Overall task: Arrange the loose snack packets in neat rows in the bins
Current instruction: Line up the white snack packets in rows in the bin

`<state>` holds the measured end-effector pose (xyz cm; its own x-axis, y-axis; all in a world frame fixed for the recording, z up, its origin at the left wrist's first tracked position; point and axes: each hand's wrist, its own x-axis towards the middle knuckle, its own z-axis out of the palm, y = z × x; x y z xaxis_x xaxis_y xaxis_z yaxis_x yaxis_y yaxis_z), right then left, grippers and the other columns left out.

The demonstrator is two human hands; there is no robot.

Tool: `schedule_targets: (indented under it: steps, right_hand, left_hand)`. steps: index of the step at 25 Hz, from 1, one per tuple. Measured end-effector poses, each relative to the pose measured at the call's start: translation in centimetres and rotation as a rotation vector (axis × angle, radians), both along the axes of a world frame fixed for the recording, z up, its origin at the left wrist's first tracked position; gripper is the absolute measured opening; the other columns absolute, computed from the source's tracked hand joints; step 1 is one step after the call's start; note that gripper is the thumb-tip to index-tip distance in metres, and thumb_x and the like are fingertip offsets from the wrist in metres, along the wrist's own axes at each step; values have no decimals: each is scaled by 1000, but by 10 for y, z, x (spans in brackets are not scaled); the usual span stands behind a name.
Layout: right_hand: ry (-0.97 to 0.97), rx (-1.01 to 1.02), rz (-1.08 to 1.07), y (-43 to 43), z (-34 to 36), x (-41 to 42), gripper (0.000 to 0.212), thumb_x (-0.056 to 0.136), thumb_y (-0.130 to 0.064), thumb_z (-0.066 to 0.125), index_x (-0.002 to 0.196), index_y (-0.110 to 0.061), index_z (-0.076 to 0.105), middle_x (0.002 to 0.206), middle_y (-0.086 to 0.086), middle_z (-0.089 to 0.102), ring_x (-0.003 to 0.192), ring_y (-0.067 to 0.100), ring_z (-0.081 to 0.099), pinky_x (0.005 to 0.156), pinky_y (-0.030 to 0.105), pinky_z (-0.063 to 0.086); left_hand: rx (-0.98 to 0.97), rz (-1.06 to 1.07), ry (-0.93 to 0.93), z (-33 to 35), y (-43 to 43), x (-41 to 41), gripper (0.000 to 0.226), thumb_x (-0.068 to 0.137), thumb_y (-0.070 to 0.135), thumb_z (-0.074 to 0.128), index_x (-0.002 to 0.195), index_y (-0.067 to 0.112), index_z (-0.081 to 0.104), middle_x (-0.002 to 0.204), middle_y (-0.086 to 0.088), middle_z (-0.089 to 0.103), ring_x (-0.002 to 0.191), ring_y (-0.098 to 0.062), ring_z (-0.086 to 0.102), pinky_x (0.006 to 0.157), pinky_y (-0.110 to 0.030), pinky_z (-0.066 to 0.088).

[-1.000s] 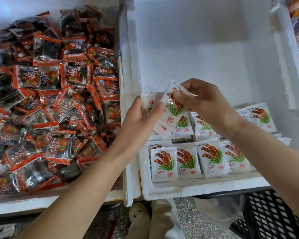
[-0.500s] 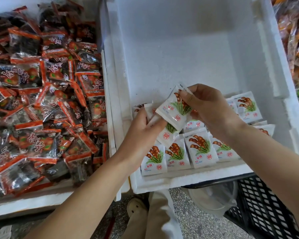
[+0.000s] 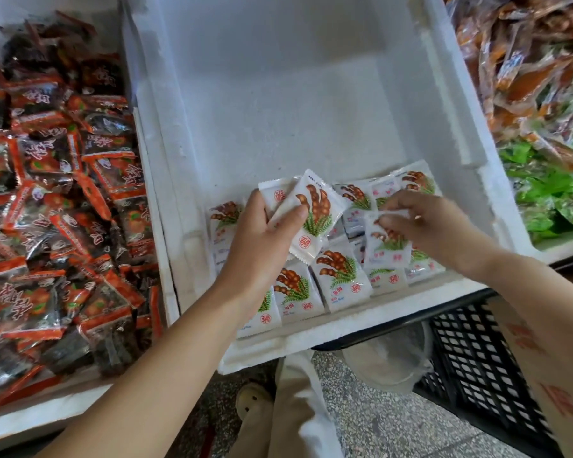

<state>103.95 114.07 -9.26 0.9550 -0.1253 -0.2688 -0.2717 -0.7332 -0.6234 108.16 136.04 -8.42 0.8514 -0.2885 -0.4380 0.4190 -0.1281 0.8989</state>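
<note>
Since half a second ago, the right hand (image 3: pixel 427 223) has left the bundle it was touching and moved toward the right of the frame, and it now carries a single white packet (image 3: pixel 388 247) low over the packets already laid down. Its fingers (image 3: pixel 386 223) pinch that packet by the top edge, so the packet hangs nearly upright and touches or almost touches the ones beneath; which of the two I cannot tell.

The left hand (image 3: pixel 258 246) sits at the centre of the frame and grips a small stack of white packets (image 3: pixel 315 223). The thumb lies across the face of the top one, and the other fingers curl round the back, out of sight. The stack is tilted, with its top corner pointing to the upper right.

Both hands are over the near end of the white foam bin (image 3: pixel 278 110), where rows of packets (image 3: pixel 338 279) lie flat side by side along the front wall. The far part of the bin floor is bare.

At the left of the frame, another bin (image 3: pixel 57 404) holds a loose heap of dark red packets (image 3: pixel 63 209). At the upper right are orange packets (image 3: pixel 526 61), with green packets (image 3: pixel 549 193) below them. A black crate (image 3: pixel 477 358) stands at the lower right on the speckled floor (image 3: pixel 394 424).
</note>
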Motion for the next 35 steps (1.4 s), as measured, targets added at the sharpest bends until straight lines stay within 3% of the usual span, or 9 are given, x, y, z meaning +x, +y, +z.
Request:
schedule_targets:
  steps: [4,9,12,17,20,22,25,30,35]
  right_hand:
    - [58,-25,117,4,-10,-14,7,91,-21,58,88,-26,55,72,-17,56,59,-5,54,57,6,39]
    - [-170,-106,97,8,-18,-16,14,95,-15,51,105,-15,61,90,-20,50,82,-8,46,79,6,37]
    - [-229,196,-150,13,-3,-17,22,100,-21,40,108,-16,59,92,-13,60,86,7,56,81,13,43]
    - [-79,562,-160,15,14,-19,7,89,-20,60,84,-18,62,75,-8,69,67,3,64,64,16,49]
    - [-224,268,-263,-12,19,-15,13,94,-19,54,86,-13,62,75,-1,68,54,-3,54,50,9,38]
    - [-289,-16,-286,-35,18,-15,14,97,-18,50,94,-10,61,80,9,66,62,10,59,57,23,46]
    - [-168,-223,-90,-55,4,-16,16,97,-18,49,106,-14,62,92,14,65,80,30,60,77,38,49]
    - [111,-141,173,-53,-15,-15,20,96,-23,53,111,-20,64,107,1,67,97,19,62,90,35,47]
    - [93,-151,209,-52,-24,-8,26,91,-26,60,117,-24,63,106,-13,52,92,7,44,87,24,37]
  left_hand:
    - [34,-42,-11,0,-19,-3,22,96,25,59,115,16,53,112,-4,67,101,-21,67,89,-52,55]
    - [18,-72,-20,-2,-29,-11,19,94,20,62,112,19,57,110,-2,69,96,-12,69,84,-34,58]
    - [49,-87,-39,-3,-34,-14,23,92,21,64,113,15,57,111,-7,68,98,-18,69,86,-39,58]
    - [42,-133,-79,0,-48,-21,27,93,28,63,114,12,56,112,-10,67,101,-17,66,87,-32,56]
    - [91,-143,-93,0,-55,-20,35,96,35,55,115,5,51,119,-21,60,102,-30,63,94,-49,50]
    - [90,-125,-88,-4,-56,-19,14,98,23,55,110,17,55,113,-9,66,96,-14,65,82,-30,55]
    - [95,-128,-75,-6,-59,-18,16,97,16,57,109,25,54,107,7,66,85,5,64,67,-10,49]
    - [105,-151,-86,-7,-66,-21,21,95,12,60,114,16,54,111,-1,67,86,-2,65,69,-15,53]
    - [59,-156,-60,-11,-71,-23,29,90,8,64,117,12,53,107,1,70,91,-4,69,72,-16,56]
